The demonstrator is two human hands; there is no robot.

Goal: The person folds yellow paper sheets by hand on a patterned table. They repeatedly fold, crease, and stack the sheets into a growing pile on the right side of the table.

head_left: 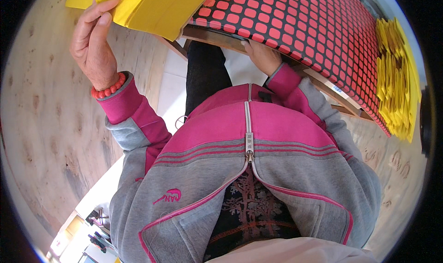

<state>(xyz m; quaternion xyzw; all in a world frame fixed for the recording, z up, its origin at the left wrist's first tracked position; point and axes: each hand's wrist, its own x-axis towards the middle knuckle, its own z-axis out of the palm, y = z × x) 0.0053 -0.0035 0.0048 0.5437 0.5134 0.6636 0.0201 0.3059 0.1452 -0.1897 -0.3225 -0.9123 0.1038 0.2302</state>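
At the upper left my left hand (96, 43) has its thumb and forefinger closed at the edge of a stack of yellow sheets (157, 16). Whether these are cloth or paper I cannot make out. The stack overhangs the left end of a table covered in a red-and-black checked cloth (295, 20). My right hand (264, 57) is at the near edge of that table, thumb against the wooden rim (217, 37). Its other fingers are mostly hidden by the table edge, so any hold is not visible.
On the table's right end lies another pile of folded yellow pieces (396, 78). Close in front of my body runs the wooden table frame (323, 80). To the left is a wood-grained surface (41, 110). Assorted small objects (98, 237) lie at the lower left.
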